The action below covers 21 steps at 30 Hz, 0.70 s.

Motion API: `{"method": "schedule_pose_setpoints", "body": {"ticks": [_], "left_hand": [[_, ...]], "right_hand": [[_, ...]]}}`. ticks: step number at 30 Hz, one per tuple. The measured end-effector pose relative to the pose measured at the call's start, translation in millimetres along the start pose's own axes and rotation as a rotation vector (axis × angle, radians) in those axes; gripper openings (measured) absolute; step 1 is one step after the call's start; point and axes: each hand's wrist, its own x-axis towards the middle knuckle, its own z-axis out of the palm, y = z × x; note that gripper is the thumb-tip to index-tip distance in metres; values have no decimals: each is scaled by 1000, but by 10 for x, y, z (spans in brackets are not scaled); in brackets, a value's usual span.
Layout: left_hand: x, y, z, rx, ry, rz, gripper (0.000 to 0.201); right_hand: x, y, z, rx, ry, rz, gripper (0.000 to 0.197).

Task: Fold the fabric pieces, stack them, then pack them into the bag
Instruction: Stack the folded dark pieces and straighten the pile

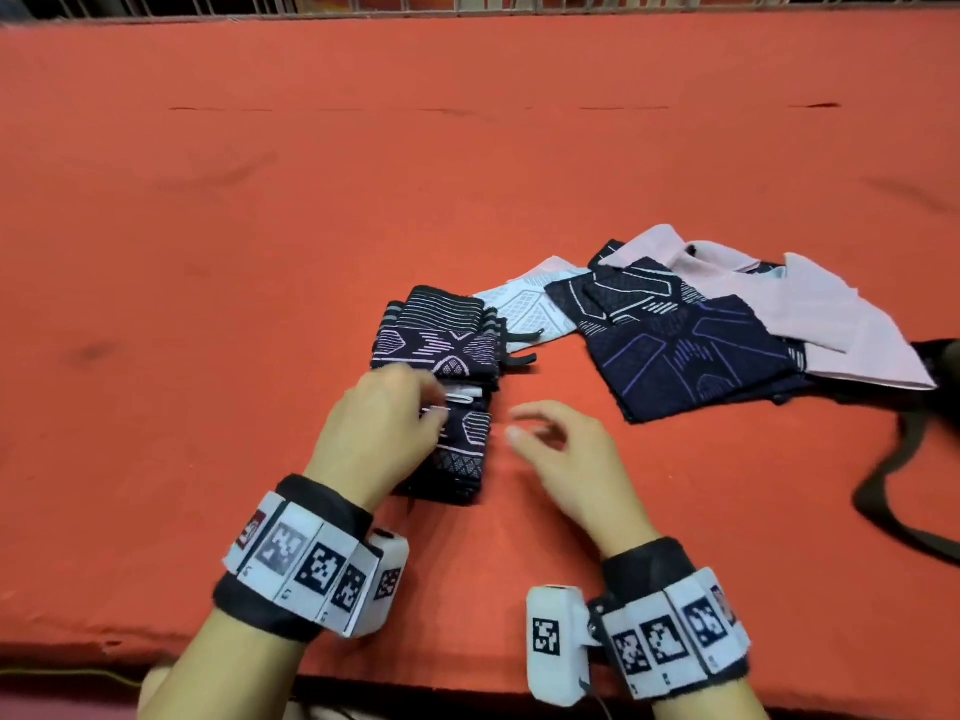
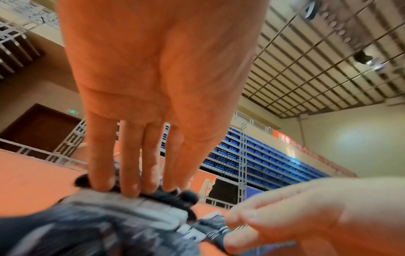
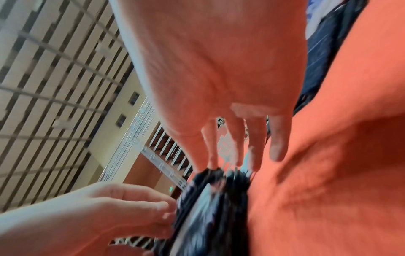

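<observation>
A folded stack of dark patterned fabric (image 1: 441,366) lies mid-table on the orange cloth. My left hand (image 1: 415,407) rests on its near half. In the left wrist view the fingers (image 2: 131,181) are straight, their tips pressing the stack's top (image 2: 109,216). My right hand (image 1: 540,433) hovers just right of the stack with loosely bent fingers and holds nothing. In the right wrist view its fingertips (image 3: 241,155) reach the stack's edge (image 3: 210,199). Unfolded navy pieces (image 1: 691,356), pink pieces (image 1: 831,324) and a white patterned piece (image 1: 524,304) lie to the right.
A black bag with a loose strap (image 1: 893,459) lies at the table's right edge. The orange table cloth (image 1: 260,226) stretches left and back to a metal railing (image 1: 467,2). The table's near edge (image 1: 415,683) runs just under my wrists.
</observation>
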Motion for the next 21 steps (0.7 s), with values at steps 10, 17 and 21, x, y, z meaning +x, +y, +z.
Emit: {"method": "schedule_pose_setpoints", "body": {"ticks": [10, 17, 21], "left_hand": [[923, 1383, 754, -706, -273, -5, 26], [1116, 1378, 1243, -1249, -355, -478, 34], [1110, 1287, 1316, -1443, -363, -576, 46]], "right_hand": [[141, 499, -1103, 722, 258, 462, 55], [104, 753, -1236, 1238, 264, 433, 52], [157, 830, -1302, 1275, 175, 474, 21]]}}
